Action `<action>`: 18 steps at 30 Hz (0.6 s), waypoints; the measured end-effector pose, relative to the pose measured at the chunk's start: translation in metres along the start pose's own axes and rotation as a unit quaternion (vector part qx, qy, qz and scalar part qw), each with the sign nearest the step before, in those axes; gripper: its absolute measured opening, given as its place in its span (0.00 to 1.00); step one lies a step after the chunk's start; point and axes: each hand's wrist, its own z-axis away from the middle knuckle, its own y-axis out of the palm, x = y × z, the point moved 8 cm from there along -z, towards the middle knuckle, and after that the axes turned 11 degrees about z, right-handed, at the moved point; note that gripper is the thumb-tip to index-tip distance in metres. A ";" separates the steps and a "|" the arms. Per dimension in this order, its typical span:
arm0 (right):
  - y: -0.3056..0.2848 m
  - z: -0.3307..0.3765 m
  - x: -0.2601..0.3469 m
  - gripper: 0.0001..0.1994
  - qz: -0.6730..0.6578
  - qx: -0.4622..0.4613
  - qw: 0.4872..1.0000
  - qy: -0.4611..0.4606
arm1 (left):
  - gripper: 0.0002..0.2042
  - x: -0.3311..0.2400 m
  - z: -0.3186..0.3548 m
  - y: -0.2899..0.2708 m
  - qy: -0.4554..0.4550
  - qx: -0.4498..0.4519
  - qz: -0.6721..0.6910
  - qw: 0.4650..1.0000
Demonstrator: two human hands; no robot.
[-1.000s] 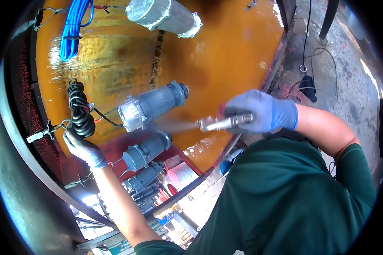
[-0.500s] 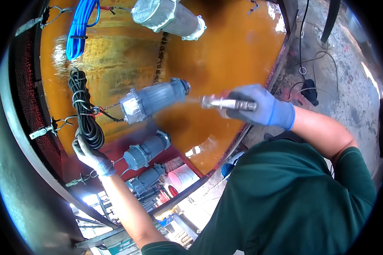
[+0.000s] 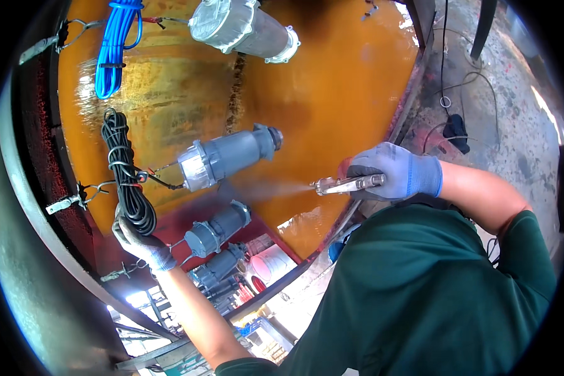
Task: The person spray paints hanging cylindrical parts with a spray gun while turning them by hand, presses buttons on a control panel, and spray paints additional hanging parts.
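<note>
Two gloved hands work against a big orange-brown panel (image 3: 332, 94), glossy and wet-looking, which fills the scene from nine o'clock round to two o'clock. A dark curved metal rim (image 3: 25, 250) sweeps down the nine o'clock side, and a stained concrete floor (image 3: 514, 113) lies off at three o'clock. The person's green shirt (image 3: 432, 294) takes up the five o'clock corner.

Several grey cylindrical units hang before the panel. One silver-grey unit (image 3: 244, 28) sits at twelve o'clock. A grey unit (image 3: 229, 156) hangs near the centre, tilted, its ribbed pale end facing eight o'clock. Below it, toward seven o'clock, a smaller grey unit (image 3: 216, 229) hangs, with more stacked beneath. A looped blue cable (image 3: 113, 50) hangs at eleven o'clock.

A coiled black cable (image 3: 128, 182) dangles at nine o'clock of the central unit, joined to it by thin wires. The left hand (image 3: 141, 241), in a grey glove, is curled around the coil's lower end, gripping it.

The right hand (image 3: 395, 172), in a blue-grey glove at three o'clock of centre, is closed around a metal spray gun (image 3: 348, 183). Its nozzle points toward nine o'clock, and a faint mist (image 3: 282, 189) drifts from it toward the lower side of the central unit, not touching it.
</note>
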 end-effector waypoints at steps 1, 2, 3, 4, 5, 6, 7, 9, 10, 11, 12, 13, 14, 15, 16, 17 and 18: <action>-0.002 0.003 -0.006 0.11 -0.003 -0.020 0.999 0.029 | 0.16 0.001 0.000 0.001 -0.004 0.003 0.014 1.000; -0.003 0.002 -0.008 0.11 -0.005 -0.019 0.999 0.028 | 0.16 0.001 0.000 -0.001 -0.013 -0.002 0.018 1.000; -0.008 0.001 -0.021 0.10 -0.043 -0.047 0.994 0.094 | 0.17 0.004 0.000 -0.004 -0.016 -0.004 0.025 1.000; -0.012 0.002 -0.034 0.10 -0.081 -0.074 0.981 0.158 | 0.17 0.007 0.000 -0.008 -0.020 -0.006 0.032 0.999; -0.010 0.003 -0.038 0.10 -0.086 -0.070 0.980 0.163 | 0.17 0.008 0.000 -0.008 -0.020 -0.006 0.032 0.999; -0.009 0.006 -0.041 0.10 -0.086 -0.070 0.980 0.163 | 0.17 0.007 0.001 -0.007 -0.015 -0.003 0.023 1.000; 0.000 0.005 -0.036 0.10 -0.036 -0.018 0.992 0.120 | 0.17 0.006 0.002 -0.007 -0.010 0.000 0.015 1.000; 0.010 0.004 -0.026 0.09 0.028 0.021 0.999 0.037 | 0.17 0.012 0.002 -0.013 -0.020 -0.004 0.030 0.999; 0.006 0.003 -0.025 0.09 0.029 0.021 0.999 0.037 | 0.18 0.014 0.003 -0.016 -0.030 -0.008 0.044 0.999; -0.004 0.000 -0.032 0.09 -0.010 -0.005 0.995 0.104 | 0.19 0.013 0.005 -0.016 -0.045 -0.004 0.028 0.999; -0.010 0.000 -0.041 0.09 -0.049 -0.032 0.984 0.170 | 0.19 0.012 0.008 -0.016 -0.045 -0.005 0.026 0.999; -0.009 0.000 -0.051 0.08 -0.140 -0.081 0.967 0.197 | 0.19 0.010 0.011 -0.014 -0.040 0.001 0.015 0.999; -0.011 -0.001 -0.050 0.08 -0.141 -0.081 0.967 0.196 | 0.20 0.008 0.011 -0.014 -0.033 0.009 0.003 0.999; -0.011 -0.003 -0.045 0.08 -0.113 -0.051 0.977 0.176 | 0.20 0.007 0.010 -0.019 0.004 0.028 -0.032 0.999; -0.009 -0.005 -0.041 0.08 -0.084 -0.021 0.984 0.156 | 0.21 0.010 0.013 -0.026 -0.011 0.013 -0.034 0.999; 0.002 -0.004 -0.040 0.08 -0.103 0.031 0.987 0.116 | 0.21 0.010 0.015 -0.028 -0.010 0.014 -0.043 0.999; 0.003 -0.004 -0.040 0.08 -0.102 0.030 0.988 0.116 | 0.22 0.011 0.017 -0.030 -0.009 0.015 -0.053 0.998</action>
